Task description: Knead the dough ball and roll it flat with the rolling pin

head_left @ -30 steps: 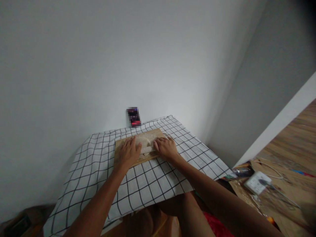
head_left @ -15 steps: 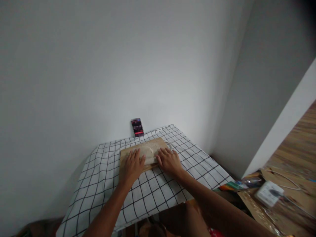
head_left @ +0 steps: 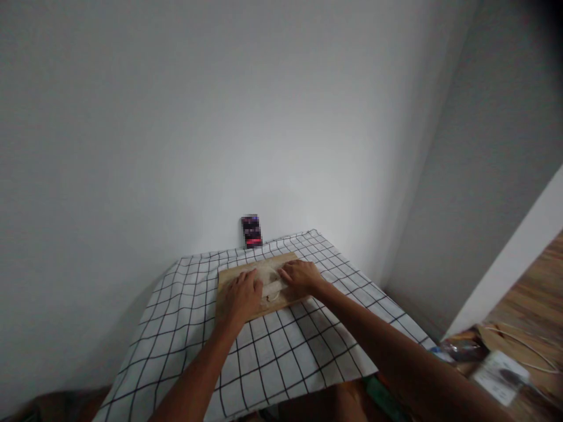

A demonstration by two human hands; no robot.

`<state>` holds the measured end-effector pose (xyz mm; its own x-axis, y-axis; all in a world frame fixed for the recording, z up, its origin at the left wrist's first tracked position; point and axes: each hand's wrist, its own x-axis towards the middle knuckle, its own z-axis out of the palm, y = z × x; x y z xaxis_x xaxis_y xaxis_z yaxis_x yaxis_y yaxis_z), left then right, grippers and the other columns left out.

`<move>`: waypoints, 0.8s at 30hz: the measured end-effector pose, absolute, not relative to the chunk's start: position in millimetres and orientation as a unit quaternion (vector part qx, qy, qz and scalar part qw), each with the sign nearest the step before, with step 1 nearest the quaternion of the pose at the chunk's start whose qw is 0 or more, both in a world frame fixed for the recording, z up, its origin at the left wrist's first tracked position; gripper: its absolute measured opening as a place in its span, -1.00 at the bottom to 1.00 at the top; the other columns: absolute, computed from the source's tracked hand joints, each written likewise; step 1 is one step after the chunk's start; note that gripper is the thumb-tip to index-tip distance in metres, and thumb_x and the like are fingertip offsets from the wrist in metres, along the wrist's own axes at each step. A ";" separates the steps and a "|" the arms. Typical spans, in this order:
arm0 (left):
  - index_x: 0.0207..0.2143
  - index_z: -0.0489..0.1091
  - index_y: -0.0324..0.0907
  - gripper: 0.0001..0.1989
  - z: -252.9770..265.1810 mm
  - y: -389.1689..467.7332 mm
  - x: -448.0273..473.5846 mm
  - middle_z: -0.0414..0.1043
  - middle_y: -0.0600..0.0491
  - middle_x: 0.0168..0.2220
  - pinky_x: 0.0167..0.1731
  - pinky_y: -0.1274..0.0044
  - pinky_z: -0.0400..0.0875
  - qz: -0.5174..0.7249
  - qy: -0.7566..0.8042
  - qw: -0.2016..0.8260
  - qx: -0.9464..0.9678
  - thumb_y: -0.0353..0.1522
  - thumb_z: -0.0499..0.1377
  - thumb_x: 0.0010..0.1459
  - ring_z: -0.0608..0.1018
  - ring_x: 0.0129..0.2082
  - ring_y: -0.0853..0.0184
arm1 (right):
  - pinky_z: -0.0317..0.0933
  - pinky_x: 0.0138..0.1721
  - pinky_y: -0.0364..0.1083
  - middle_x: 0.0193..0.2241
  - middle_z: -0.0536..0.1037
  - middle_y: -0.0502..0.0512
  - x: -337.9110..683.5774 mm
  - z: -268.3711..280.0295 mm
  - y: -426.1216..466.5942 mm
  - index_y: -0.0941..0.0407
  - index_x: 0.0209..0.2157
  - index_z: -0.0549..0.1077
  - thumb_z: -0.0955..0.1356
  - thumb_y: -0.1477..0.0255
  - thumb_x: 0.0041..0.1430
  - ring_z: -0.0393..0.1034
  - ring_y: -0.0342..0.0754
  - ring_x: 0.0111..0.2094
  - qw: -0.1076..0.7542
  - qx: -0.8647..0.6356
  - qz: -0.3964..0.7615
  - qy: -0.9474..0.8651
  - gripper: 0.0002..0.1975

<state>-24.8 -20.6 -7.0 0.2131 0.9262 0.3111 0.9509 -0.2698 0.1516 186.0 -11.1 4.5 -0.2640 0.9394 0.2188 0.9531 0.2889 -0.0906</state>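
Dough (head_left: 265, 274) looks flattened on wooden board (head_left: 287, 257), rolling pin (head_left: 273, 288) not yet off; left hand (head_left: 244, 292) and right hand (head_left: 302, 275) cover its ends, finger closure unclear.

The surface (head_left: 176, 316) before me bore a white cloth (head_left: 264, 357) with black gridlines; on it lay my wooden board (head_left: 288, 258), and a dark, blurred object (head_left: 252, 232) stood at the far edge.

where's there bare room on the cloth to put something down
Bare cloth lies left of the board, right of it, and in front between the forearms. The board is crowded: left hand, right hand and a pale roll between them.
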 end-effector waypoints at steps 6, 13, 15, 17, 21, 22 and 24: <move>-0.11 0.52 -0.14 -0.64 6.8 -10.7 -25.0 0.60 -0.09 -0.01 0.02 0.33 0.45 -0.184 -0.607 0.013 -0.773 -0.30 -0.08 0.43 0.60 0.03 0.13 | 0.32 0.01 -0.02 0.00 0.65 0.14 189.8 18.0 33.0 0.03 -0.06 0.61 0.09 0.09 0.53 0.52 0.07 0.06 0.079 -0.538 0.025 -0.839 -0.46; -0.02 0.47 -0.14 -0.71 -0.5 -5.5 -22.8 0.60 -0.08 0.04 0.03 0.31 0.47 -0.205 -0.628 0.004 -0.751 -0.32 -0.01 0.39 0.60 0.06 0.10 | 0.28 0.12 -0.03 0.14 0.59 0.07 194.2 -5.1 39.9 -0.01 0.07 0.56 0.12 0.23 0.53 0.45 0.03 0.15 0.134 -0.511 -0.005 -0.849 -0.57; 0.11 0.43 -0.17 -0.65 -7.9 -2.3 -23.9 0.57 -0.12 0.11 0.12 0.28 0.44 -0.218 -0.611 0.013 -0.761 -0.36 0.00 0.37 0.57 0.13 0.08 | 0.28 0.13 -0.01 0.14 0.58 0.08 194.6 -7.5 32.3 0.01 0.06 0.56 0.12 0.25 0.52 0.45 0.04 0.16 0.135 -0.528 -0.019 -0.838 -0.57; 0.18 0.39 -0.19 -0.60 -14.3 0.5 -25.9 0.56 -0.14 0.12 0.18 0.26 0.41 -0.224 -0.591 0.026 -0.775 -0.36 -0.01 0.37 0.55 0.14 0.07 | 0.30 0.10 -0.01 0.11 0.60 0.12 193.6 -7.0 22.9 0.02 0.02 0.57 0.11 0.26 0.52 0.47 0.04 0.12 0.128 -0.554 -0.027 -0.822 -0.57; 0.22 0.36 -0.18 -0.56 -20.6 1.4 -28.6 0.55 -0.13 0.14 0.22 0.27 0.38 -0.224 -0.575 0.049 -0.786 -0.32 -0.04 0.37 0.54 0.15 0.09 | 0.31 0.08 -0.01 0.10 0.60 0.13 189.3 -6.9 4.7 0.03 0.01 0.56 0.13 0.30 0.51 0.48 0.03 0.10 0.133 -0.588 -0.032 -0.797 -0.59; 0.22 0.36 -0.18 -0.55 -21.1 0.3 -28.4 0.55 -0.13 0.14 0.21 0.27 0.38 -0.224 -0.574 0.054 -0.785 -0.32 -0.04 0.37 0.54 0.15 0.09 | 0.31 0.08 -0.01 0.10 0.60 0.12 188.3 -8.3 0.3 0.03 0.01 0.56 0.14 0.31 0.50 0.47 0.03 0.10 0.138 -0.594 -0.033 -0.792 -0.61; 0.22 0.37 -0.18 -0.54 -21.6 -3.3 -27.0 0.54 -0.13 0.16 0.20 0.25 0.39 -0.224 -0.574 0.063 -0.785 -0.31 -0.04 0.36 0.54 0.15 0.07 | 0.31 0.09 -0.02 0.11 0.60 0.12 187.0 -12.6 -9.1 0.03 0.01 0.56 0.14 0.33 0.49 0.47 0.02 0.11 0.147 -0.605 -0.035 -0.782 -0.61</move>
<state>-27.0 -3.3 -21.6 0.2404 0.8728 0.4247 0.9297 -0.3328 0.1576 187.0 -9.1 -12.6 -0.2255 0.9354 0.2722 0.9561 0.2661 -0.1224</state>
